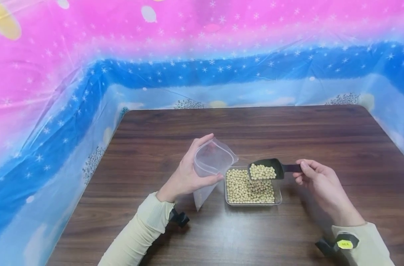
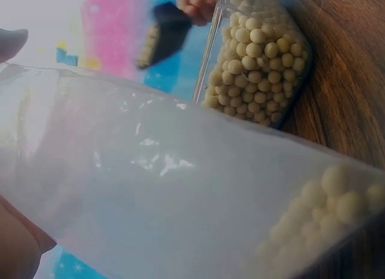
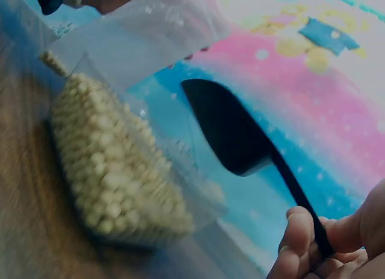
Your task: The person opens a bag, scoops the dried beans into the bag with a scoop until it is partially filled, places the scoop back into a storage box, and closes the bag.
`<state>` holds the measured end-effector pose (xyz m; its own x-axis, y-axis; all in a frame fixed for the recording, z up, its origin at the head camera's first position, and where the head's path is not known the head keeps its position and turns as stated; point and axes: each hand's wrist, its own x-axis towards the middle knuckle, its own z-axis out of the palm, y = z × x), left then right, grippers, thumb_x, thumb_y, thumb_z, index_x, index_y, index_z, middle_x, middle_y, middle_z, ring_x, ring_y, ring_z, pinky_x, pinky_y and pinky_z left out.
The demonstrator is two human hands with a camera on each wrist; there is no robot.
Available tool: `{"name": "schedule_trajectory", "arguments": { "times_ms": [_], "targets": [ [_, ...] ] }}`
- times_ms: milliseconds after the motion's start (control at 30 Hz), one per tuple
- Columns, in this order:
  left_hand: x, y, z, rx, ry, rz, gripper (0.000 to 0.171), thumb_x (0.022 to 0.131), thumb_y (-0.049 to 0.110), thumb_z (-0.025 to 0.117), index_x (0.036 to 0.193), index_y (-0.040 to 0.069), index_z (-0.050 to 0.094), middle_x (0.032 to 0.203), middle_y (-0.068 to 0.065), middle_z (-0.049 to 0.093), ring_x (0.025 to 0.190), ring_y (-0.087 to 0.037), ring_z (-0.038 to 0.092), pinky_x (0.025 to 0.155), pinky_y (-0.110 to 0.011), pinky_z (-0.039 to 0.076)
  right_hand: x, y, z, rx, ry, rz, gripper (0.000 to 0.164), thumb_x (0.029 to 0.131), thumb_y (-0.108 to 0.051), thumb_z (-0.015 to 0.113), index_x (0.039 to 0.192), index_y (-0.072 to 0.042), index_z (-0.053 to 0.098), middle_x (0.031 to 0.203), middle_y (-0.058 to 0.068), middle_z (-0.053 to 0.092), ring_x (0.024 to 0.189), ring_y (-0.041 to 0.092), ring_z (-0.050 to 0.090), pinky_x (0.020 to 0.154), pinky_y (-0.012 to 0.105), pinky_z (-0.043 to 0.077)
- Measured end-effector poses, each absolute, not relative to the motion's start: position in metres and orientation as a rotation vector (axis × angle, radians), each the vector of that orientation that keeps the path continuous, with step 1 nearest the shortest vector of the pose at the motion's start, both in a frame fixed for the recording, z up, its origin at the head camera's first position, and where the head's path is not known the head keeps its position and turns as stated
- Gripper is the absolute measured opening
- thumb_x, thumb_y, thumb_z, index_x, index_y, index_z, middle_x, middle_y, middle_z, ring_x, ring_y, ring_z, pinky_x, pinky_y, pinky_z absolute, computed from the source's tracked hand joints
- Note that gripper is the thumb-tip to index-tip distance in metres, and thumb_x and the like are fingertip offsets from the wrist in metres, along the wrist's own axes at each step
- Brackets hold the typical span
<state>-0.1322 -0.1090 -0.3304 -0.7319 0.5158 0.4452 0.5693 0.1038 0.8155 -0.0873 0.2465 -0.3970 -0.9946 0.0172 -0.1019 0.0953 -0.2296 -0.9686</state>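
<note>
Left hand (image 1: 183,177) holds the bag (image 1: 212,162), already with some beans (image 2: 328,213); right hand (image 1: 326,188) grips loaded scoop (image 1: 279,168); lower-centre box (image 1: 277,198) has many left.

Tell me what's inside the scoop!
Pale, round beans lie in the scoop. Whatever is beneath the top ones is covered, so I can't see it.

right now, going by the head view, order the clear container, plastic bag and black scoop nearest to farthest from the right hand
1. Black scoop: held in the right hand.
2. Clear container: left of that hand.
3. Plastic bag: farther left, held by the left hand.
</note>
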Motion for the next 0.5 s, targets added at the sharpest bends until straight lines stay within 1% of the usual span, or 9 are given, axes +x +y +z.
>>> {"name": "schedule_trajectory", "arguments": {
  "times_ms": [200, 367, 500],
  "targets": [
    [-0.132, -0.109, -0.33, -1.119, -2.314, -1.74, 0.087, 0.072, 0.001, 0.081, 0.145, 0.003, 0.034, 0.127, -0.02, 0.047, 0.111, -0.039, 0.05, 0.09, -0.058, 0.048, -0.089, 0.238, -0.365, 0.025, 1.749, -2.597, 0.018, 0.098, -0.018, 0.057, 0.107, -0.003, 0.063, 0.082, 0.007, 0.068, 0.072, 0.013, 0.063, 0.066, 0.022, 0.054],
    [-0.131, -0.109, -0.33, -1.096, -2.338, -1.761, 0.088, 0.072, 0.001, 0.082, 0.146, 0.005, 0.034, 0.128, -0.018, 0.046, 0.112, -0.038, 0.05, 0.089, -0.055, 0.05, -0.089, 0.224, -0.337, -0.126, 1.685, -2.667, 0.016, 0.099, -0.01, 0.054, 0.11, -0.001, 0.063, 0.084, 0.009, 0.07, 0.077, 0.015, 0.066, 0.07, 0.023, 0.055],
    [-0.131, -0.109, -0.331, -1.107, -2.334, -1.758, 0.088, 0.073, 0.002, 0.082, 0.146, 0.005, 0.033, 0.129, -0.019, 0.046, 0.114, -0.038, 0.048, 0.092, -0.057, 0.048, -0.086, 0.209, -0.318, -0.234, 1.704, -2.67, 0.017, 0.1, -0.007, 0.051, 0.113, 0.0, 0.06, 0.086, 0.011, 0.071, 0.079, 0.015, 0.067, 0.072, 0.025, 0.055]
  ]
}}
